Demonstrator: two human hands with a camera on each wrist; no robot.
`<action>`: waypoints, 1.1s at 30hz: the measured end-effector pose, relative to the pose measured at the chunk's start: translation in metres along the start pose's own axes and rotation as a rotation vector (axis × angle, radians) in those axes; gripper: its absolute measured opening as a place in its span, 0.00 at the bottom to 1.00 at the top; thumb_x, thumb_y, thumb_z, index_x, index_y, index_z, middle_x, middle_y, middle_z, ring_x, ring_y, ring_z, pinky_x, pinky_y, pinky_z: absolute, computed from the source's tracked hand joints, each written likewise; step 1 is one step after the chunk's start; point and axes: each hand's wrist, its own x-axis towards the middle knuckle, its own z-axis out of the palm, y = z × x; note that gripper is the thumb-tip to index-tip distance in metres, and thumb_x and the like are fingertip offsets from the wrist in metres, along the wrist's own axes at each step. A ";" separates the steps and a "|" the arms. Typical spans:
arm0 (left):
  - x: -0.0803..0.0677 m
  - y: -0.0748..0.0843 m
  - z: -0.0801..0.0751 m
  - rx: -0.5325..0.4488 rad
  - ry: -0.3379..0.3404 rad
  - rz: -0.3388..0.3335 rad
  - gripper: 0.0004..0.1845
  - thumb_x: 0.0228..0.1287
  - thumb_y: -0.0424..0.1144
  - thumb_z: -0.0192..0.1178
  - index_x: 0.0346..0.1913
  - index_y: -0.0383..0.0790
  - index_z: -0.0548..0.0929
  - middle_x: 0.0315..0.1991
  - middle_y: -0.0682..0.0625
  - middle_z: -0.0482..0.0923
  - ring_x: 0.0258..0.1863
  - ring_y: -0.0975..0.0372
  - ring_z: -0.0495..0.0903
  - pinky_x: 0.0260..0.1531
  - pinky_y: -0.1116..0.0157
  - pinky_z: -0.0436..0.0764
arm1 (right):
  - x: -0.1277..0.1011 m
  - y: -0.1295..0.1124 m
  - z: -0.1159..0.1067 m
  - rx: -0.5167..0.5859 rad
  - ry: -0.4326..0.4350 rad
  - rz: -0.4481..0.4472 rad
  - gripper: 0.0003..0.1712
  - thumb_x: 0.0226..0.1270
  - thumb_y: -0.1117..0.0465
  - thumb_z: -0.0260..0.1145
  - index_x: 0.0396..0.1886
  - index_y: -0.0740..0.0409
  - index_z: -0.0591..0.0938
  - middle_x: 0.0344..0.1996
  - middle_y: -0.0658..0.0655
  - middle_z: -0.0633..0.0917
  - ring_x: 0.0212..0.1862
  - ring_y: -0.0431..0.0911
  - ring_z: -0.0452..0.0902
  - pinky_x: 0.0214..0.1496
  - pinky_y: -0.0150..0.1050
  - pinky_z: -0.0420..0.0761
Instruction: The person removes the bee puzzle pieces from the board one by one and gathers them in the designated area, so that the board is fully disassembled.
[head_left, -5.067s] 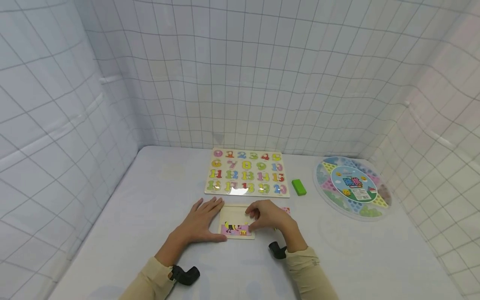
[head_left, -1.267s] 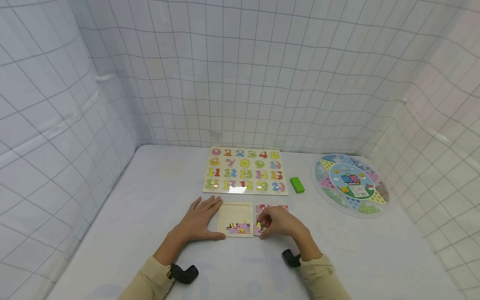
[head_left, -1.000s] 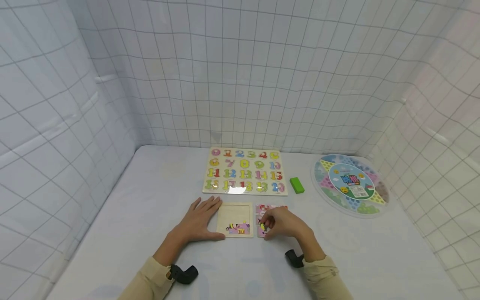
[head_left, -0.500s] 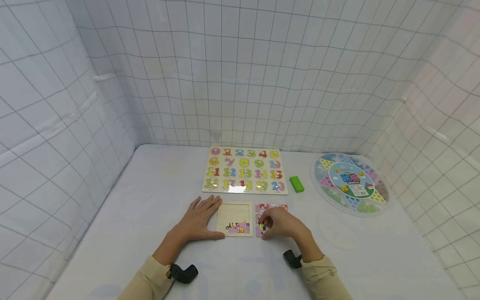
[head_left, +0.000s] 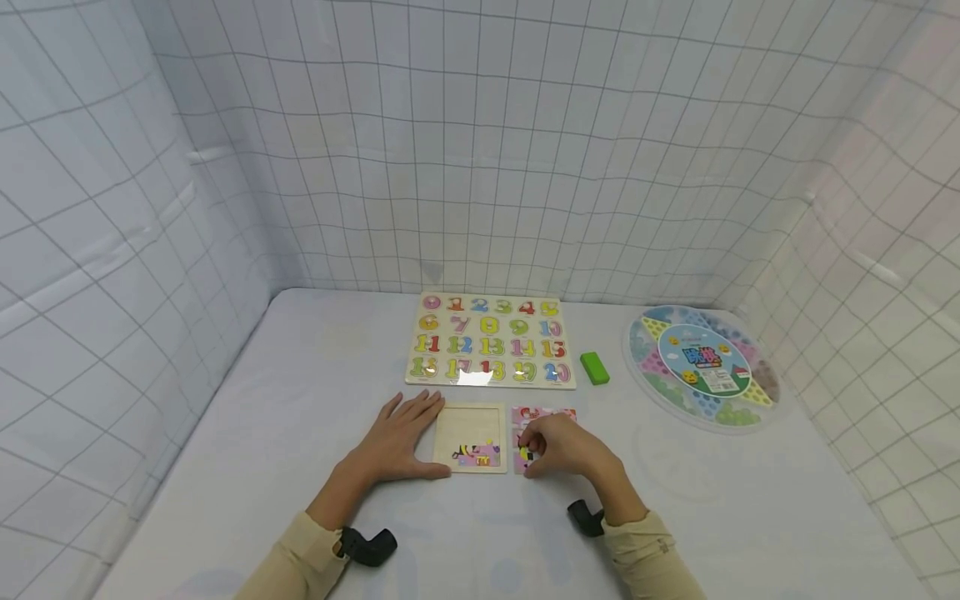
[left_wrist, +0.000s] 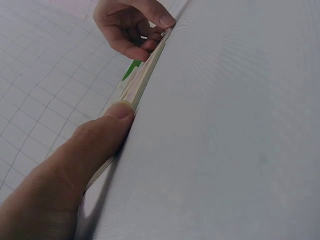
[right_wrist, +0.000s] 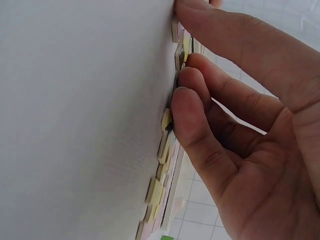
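While the left hand lies flat, fingers spread, against the puzzle tray, right hand fingers pinch a loose puzzle piece.

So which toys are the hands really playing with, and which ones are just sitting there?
In use:
- small puzzle tray, steadied by the left hand, which lies flat beside it
- loose puzzle pieces right of the tray
- one piece, pinched by the right hand

Just lying about:
- number board
- green block
- round game box
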 end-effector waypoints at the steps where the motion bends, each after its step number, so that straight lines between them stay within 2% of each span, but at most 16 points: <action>1: 0.000 0.000 0.000 0.000 0.000 -0.001 0.61 0.35 0.84 0.44 0.71 0.47 0.55 0.71 0.53 0.54 0.71 0.57 0.51 0.69 0.48 0.45 | 0.000 0.000 0.000 0.000 0.000 0.000 0.17 0.40 0.58 0.77 0.32 0.54 0.81 0.25 0.49 0.79 0.29 0.40 0.71 0.31 0.30 0.74; 17: 0.000 0.001 -0.002 -0.009 -0.003 -0.003 0.61 0.36 0.83 0.45 0.71 0.47 0.55 0.71 0.53 0.54 0.71 0.57 0.51 0.69 0.48 0.45 | -0.001 0.000 -0.001 0.008 0.008 0.006 0.19 0.39 0.55 0.78 0.33 0.53 0.82 0.26 0.49 0.79 0.30 0.40 0.71 0.32 0.31 0.75; 24: -0.002 0.002 -0.004 -0.013 0.005 0.002 0.60 0.36 0.83 0.46 0.71 0.46 0.56 0.71 0.52 0.55 0.71 0.57 0.52 0.69 0.48 0.46 | 0.002 -0.002 0.001 -0.006 0.014 -0.031 0.21 0.39 0.54 0.78 0.35 0.53 0.82 0.26 0.48 0.79 0.30 0.39 0.71 0.32 0.30 0.75; 33: -0.002 0.003 -0.004 -0.015 -0.008 -0.006 0.60 0.36 0.83 0.45 0.71 0.47 0.55 0.71 0.53 0.54 0.71 0.57 0.51 0.69 0.48 0.45 | 0.015 -0.023 0.004 0.009 -0.001 -0.031 0.22 0.39 0.54 0.78 0.36 0.53 0.82 0.26 0.50 0.79 0.29 0.39 0.71 0.30 0.30 0.74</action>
